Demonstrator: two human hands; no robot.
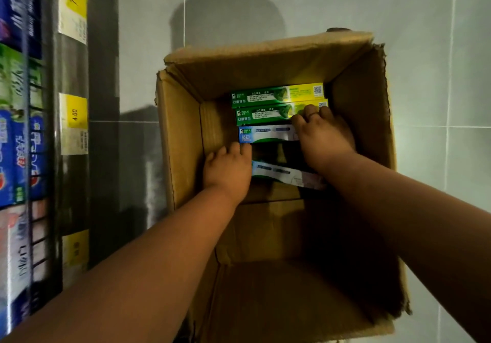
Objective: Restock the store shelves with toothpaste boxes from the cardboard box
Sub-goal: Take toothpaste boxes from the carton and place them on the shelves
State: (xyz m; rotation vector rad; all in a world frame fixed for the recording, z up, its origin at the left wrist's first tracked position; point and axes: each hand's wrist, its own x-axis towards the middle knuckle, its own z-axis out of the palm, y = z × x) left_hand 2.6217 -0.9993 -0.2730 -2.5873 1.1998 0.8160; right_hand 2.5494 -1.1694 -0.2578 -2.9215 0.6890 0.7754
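Note:
An open cardboard box (183, 140) stands on the tiled floor, seen from above. At its bottom lie two green toothpaste boxes (268, 95), a blue-and-white one (265, 133) below them, and another blue-and-white one (281, 174) nearer me. Both my arms reach down inside. My right hand (322, 133) lies over the right ends of the second green box and the blue-and-white one, fingers curled onto them. My left hand (228, 168) is at the left end of the blue-and-white boxes, fingertips touching the upper one; its grip is hidden.
Store shelves (53, 135) run along the left edge, packed with upright toothpaste boxes (18, 154) behind a wire rail. Yellow price tags (73, 115) hang on the shelf fronts. Grey tiled floor (438, 50) surrounds the carton. The carton's flaps stand open.

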